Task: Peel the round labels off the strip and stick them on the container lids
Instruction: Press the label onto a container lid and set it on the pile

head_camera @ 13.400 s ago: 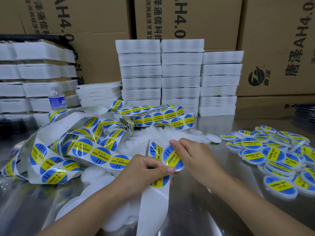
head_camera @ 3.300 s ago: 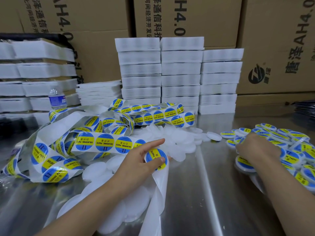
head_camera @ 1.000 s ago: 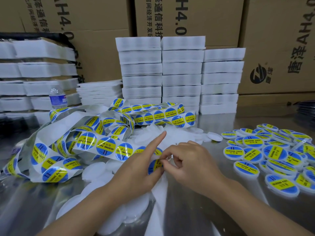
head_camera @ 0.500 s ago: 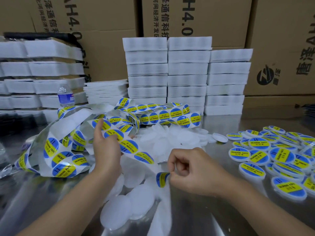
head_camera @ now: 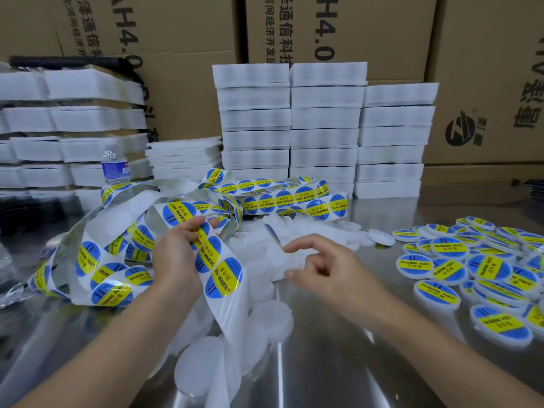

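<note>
Strip gripped in my left hand, next label just below the grip for peeling; right hand, loosely spread and empty, hovers over bare lids.

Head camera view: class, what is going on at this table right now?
A person works bare-handed. The left hand grips the white backing strip of round blue-and-yellow labels. The right hand hovers over plain white round lids; whether it holds anything is blurred. Labelled lids lie piled to the right.
</note>
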{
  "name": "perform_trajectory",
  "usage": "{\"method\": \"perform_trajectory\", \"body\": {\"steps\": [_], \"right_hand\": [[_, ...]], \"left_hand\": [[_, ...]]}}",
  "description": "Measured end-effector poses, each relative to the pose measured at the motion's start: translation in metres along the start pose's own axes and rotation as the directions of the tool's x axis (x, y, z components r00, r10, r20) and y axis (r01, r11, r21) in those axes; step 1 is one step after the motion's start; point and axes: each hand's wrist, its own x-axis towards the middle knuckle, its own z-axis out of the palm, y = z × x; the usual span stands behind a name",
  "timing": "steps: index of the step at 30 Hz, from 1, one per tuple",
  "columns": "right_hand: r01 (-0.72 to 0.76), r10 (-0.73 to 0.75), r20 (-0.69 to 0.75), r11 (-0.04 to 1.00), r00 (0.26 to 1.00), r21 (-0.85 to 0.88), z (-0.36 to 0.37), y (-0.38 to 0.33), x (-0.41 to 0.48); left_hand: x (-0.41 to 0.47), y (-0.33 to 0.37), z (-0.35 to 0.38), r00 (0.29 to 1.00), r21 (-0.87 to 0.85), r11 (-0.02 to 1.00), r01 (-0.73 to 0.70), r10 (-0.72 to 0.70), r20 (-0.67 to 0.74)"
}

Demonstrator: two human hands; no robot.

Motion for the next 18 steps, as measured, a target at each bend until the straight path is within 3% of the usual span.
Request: {"method": "perform_trajectory", "body": {"steps": [4, 6, 18], "right_hand": [[0.047, 0.043, 0.268, 0.946, 0.962, -0.320, 0.014, 0.017, -0.007], [0.094, 0.050, 0.318, 0.902, 0.947, -0.422, 0.018, 0.022, -0.010], [0.050, 0.086, 0.213, 0.826, 0.973, -0.562, 0.009, 0.024, -0.005]], "left_hand": [[0.001, -0.004, 0.001, 0.999, 0.093, 0.995, -0.023, 0.021, 0.029], [0.002, -0.005, 0.002, 0.999, 0.122, 0.992, -0.029, 0.025, 0.032], [0.003, -0.018, 0.004, 0.995, 0.181, 0.978, -0.101, 0.097, 0.029]]}}
